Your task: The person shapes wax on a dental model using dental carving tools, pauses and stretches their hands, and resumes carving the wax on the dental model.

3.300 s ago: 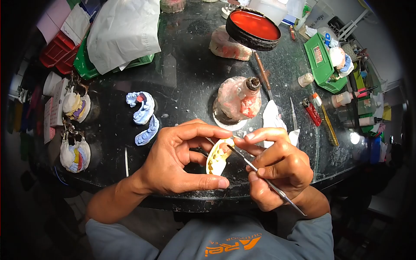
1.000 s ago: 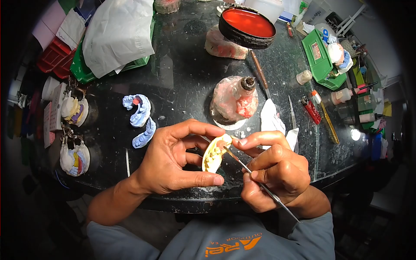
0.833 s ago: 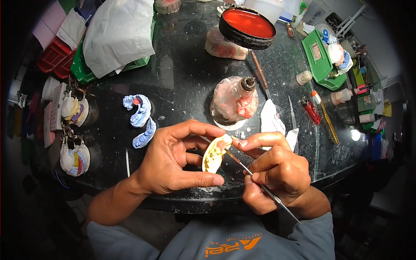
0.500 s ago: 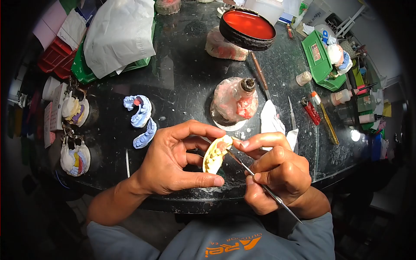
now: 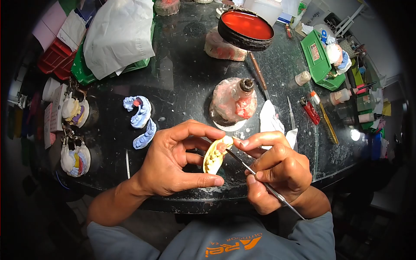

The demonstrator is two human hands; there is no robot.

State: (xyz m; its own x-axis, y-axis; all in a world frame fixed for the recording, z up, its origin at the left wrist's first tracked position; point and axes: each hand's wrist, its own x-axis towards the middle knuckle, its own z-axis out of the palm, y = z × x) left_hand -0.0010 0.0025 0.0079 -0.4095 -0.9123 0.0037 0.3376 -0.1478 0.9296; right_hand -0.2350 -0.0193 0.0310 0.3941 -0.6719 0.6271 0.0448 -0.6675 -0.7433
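Change: metal tool (image 5: 272, 189) lies slightly flatter than in the earlier frame, its lower end shifted outward and up.
Cast: one, yellow (image 5: 212, 162), held upright above black table (image 5: 184, 82); tool tip beside its pink patch (image 5: 221, 147), contact cannot be told.
Left hand (image 5: 171, 159): thumb and fingers pinch the cast's ends.
Right hand (image 5: 281, 170): thumb and fingers pinch the tool; index finger extended toward the cast.
Blue moulds (image 5: 140, 116): two, left of the hands.
Mounted models (image 5: 68, 161): two, far left.
Red-filled dish (image 5: 247, 24): one.
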